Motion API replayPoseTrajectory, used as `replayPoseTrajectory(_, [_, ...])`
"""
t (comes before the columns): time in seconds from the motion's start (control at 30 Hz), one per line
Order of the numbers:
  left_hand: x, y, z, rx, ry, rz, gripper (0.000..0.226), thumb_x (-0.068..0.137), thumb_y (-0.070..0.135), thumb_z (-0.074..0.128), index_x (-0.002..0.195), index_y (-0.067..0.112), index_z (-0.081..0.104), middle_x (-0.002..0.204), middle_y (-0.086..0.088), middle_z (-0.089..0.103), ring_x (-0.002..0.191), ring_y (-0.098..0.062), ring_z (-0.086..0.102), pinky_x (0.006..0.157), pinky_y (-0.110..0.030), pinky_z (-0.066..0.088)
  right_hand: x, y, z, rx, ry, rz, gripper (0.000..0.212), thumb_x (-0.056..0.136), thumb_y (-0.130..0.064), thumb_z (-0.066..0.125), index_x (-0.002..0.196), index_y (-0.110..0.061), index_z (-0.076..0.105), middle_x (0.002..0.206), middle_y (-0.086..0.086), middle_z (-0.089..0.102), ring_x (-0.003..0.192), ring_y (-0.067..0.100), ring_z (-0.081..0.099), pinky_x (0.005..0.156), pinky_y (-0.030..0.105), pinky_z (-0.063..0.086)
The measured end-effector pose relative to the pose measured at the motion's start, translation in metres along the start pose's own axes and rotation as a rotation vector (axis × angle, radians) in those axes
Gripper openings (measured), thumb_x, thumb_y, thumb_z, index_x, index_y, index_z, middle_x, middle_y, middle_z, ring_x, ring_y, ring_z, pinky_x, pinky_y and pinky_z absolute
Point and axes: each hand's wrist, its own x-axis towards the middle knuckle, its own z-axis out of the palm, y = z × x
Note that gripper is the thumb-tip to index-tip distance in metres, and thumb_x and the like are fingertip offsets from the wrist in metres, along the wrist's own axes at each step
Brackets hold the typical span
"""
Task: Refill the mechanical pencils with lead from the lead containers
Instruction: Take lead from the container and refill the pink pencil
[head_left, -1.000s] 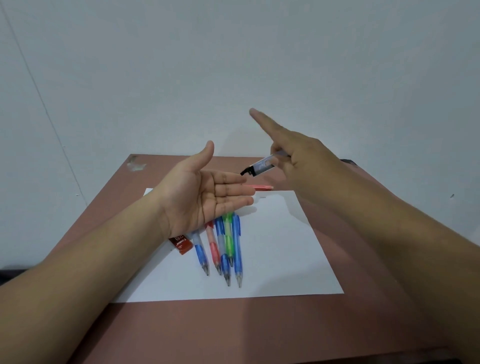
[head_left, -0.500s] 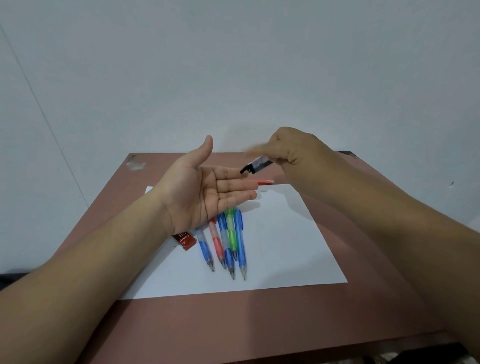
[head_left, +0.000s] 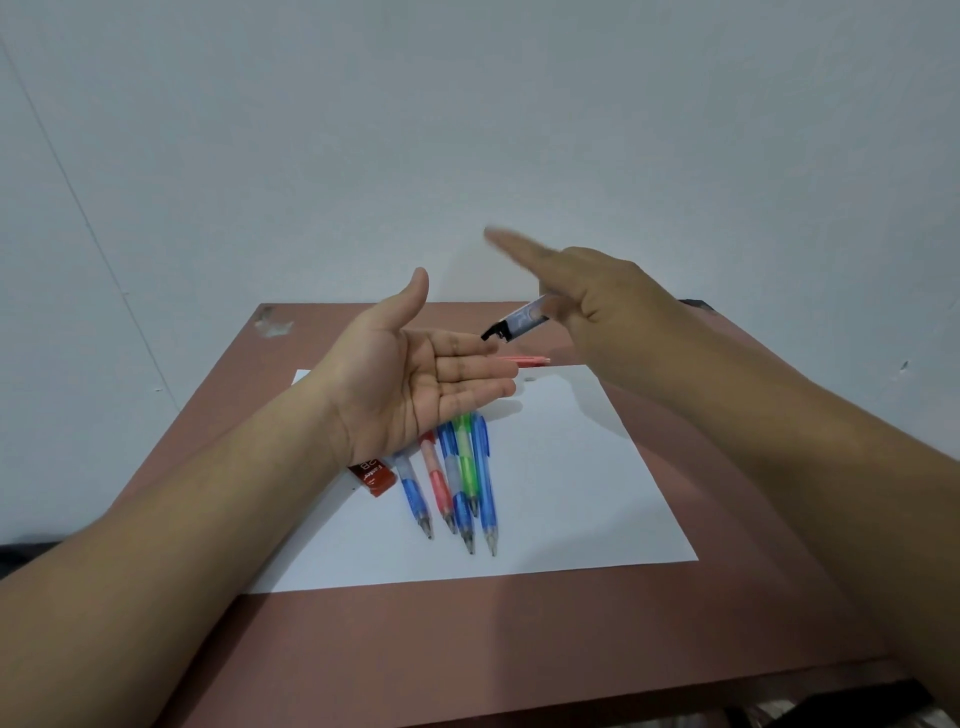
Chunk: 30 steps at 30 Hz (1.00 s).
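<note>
My left hand (head_left: 415, 384) is held palm up above the table, fingers apart, with nothing visible in it. My right hand (head_left: 597, 306) grips a clear lead container (head_left: 519, 321) with a black tip, tilted down toward the left fingertips; its index finger is raised and blurred. Below the left hand several mechanical pencils (head_left: 457, 483), blue, red and green, lie side by side on a white sheet (head_left: 571, 493), tips toward me. A red lead container (head_left: 371, 475) lies beside them, partly hidden by my left wrist. A red pencil (head_left: 522, 359) lies at the sheet's far edge.
The sheet rests on a reddish-brown table (head_left: 467, 649) set against a white wall (head_left: 467, 130). A small dark speck (head_left: 529, 379) sits on the paper near the far edge. A dark object (head_left: 698, 304) shows behind my right hand at the table's back right.
My right index finger, curled half a second ago, has lifted up again, as it was one second ago. The clear container stays pointed at my left fingertips. The left hand has barely moved.
</note>
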Motion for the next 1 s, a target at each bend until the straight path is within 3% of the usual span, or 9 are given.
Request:
replayPoseTrajectory(0.07, [0.0003, -0.0002, -0.0006, -0.004, -0.006, -0.001, 0.091, 0.095, 0.068, 0.040, 0.136, -0.012, 0.047, 0.125, -0.033, 0.063, 0.116, -0.044, 0.065, 0.100, -0.045, 0.051, 0.0005, 0.0000, 0.0016, -0.038, -0.003, -0.026, 0.072, 0.095, 0.011, 0.043, 0.137, -0.046, 0.059, 0.101, 0.001, 0.054, 0.097, 0.027, 0.058, 0.083, 0.043, 0.050])
replayPoseTrajectory(0.17, [0.0005, -0.0008, -0.0015, 0.010, -0.010, -0.008, 0.090, 0.095, 0.069, 0.039, 0.134, -0.012, 0.049, 0.126, -0.032, 0.063, 0.116, -0.044, 0.065, 0.100, -0.045, 0.051, 0.0046, -0.0015, -0.0002, -0.041, -0.006, 0.016, 0.090, 0.096, 0.008, 0.045, 0.140, -0.069, 0.030, 0.098, -0.001, 0.053, 0.089, 0.025, 0.057, 0.078, 0.041, 0.051])
replayPoseTrajectory(0.27, [0.0005, -0.0007, -0.0017, 0.016, -0.008, -0.007, 0.091, 0.095, 0.070, 0.039, 0.135, -0.011, 0.049, 0.126, -0.032, 0.063, 0.116, -0.044, 0.065, 0.100, -0.045, 0.051, 0.0044, -0.0012, 0.0013, -0.056, -0.042, 0.003, 0.073, 0.094, 0.010, 0.047, 0.129, -0.053, 0.060, 0.098, -0.003, 0.052, 0.096, 0.027, 0.059, 0.081, 0.041, 0.050])
replayPoseTrajectory(0.37, [0.0006, -0.0004, -0.0007, 0.019, -0.012, -0.008, 0.091, 0.095, 0.070, 0.039, 0.135, -0.012, 0.048, 0.124, -0.033, 0.064, 0.115, -0.044, 0.065, 0.101, -0.045, 0.050, 0.0031, -0.0008, 0.0019, -0.036, -0.015, 0.023, 0.076, 0.099, 0.005, 0.044, 0.147, -0.055, 0.039, 0.103, -0.001, 0.053, 0.095, 0.023, 0.056, 0.083, 0.039, 0.050])
replayPoseTrajectory(0.5, [0.0008, -0.0009, -0.0008, 0.024, -0.006, -0.007, 0.092, 0.095, 0.070, 0.039, 0.136, -0.012, 0.047, 0.124, -0.033, 0.064, 0.115, -0.044, 0.065, 0.101, -0.045, 0.051, 0.0026, -0.0008, 0.0044, -0.071, -0.008, -0.001, 0.069, 0.095, 0.010, 0.045, 0.139, -0.042, 0.058, 0.102, -0.001, 0.051, 0.098, 0.026, 0.056, 0.086, 0.044, 0.050])
replayPoseTrajectory(0.6, [0.0008, -0.0006, -0.0014, 0.025, -0.011, -0.008, 0.092, 0.095, 0.070, 0.039, 0.136, -0.012, 0.046, 0.124, -0.033, 0.064, 0.115, -0.044, 0.065, 0.101, -0.045, 0.051, 0.0033, -0.0011, 0.0014, -0.044, 0.020, 0.032, 0.078, 0.100, 0.003, 0.042, 0.147, -0.058, 0.035, 0.100, -0.002, 0.051, 0.095, 0.022, 0.055, 0.083, 0.038, 0.050])
replayPoseTrajectory(0.7, [0.0006, -0.0005, -0.0014, 0.023, -0.011, 0.000, 0.092, 0.095, 0.070, 0.039, 0.136, -0.013, 0.046, 0.124, -0.034, 0.063, 0.115, -0.044, 0.065, 0.099, -0.045, 0.052, 0.0026, -0.0032, -0.0002, -0.080, -0.061, 0.017, 0.068, 0.097, 0.008, 0.042, 0.134, -0.045, 0.061, 0.104, -0.004, 0.050, 0.103, 0.024, 0.056, 0.089, 0.040, 0.048])
replayPoseTrajectory(0.8, [0.0004, -0.0006, -0.0012, 0.029, -0.013, -0.004, 0.092, 0.095, 0.070, 0.039, 0.135, -0.012, 0.048, 0.124, -0.033, 0.064, 0.115, -0.043, 0.066, 0.100, -0.045, 0.051, 0.0003, -0.0045, 0.0016, -0.013, -0.008, 0.026, 0.071, 0.102, -0.002, 0.041, 0.145, -0.058, 0.039, 0.103, -0.001, 0.054, 0.096, 0.022, 0.056, 0.086, 0.040, 0.050])
replayPoseTrajectory(1.0, [0.0008, -0.0005, -0.0008, 0.016, -0.017, -0.007, 0.093, 0.095, 0.070, 0.039, 0.138, -0.012, 0.045, 0.124, -0.033, 0.064, 0.114, -0.043, 0.066, 0.096, -0.045, 0.054, 0.0001, -0.0039, 0.0055, -0.024, -0.002, 0.048, 0.075, 0.099, 0.002, 0.044, 0.141, -0.060, 0.042, 0.102, -0.006, 0.053, 0.096, 0.018, 0.055, 0.083, 0.037, 0.050])
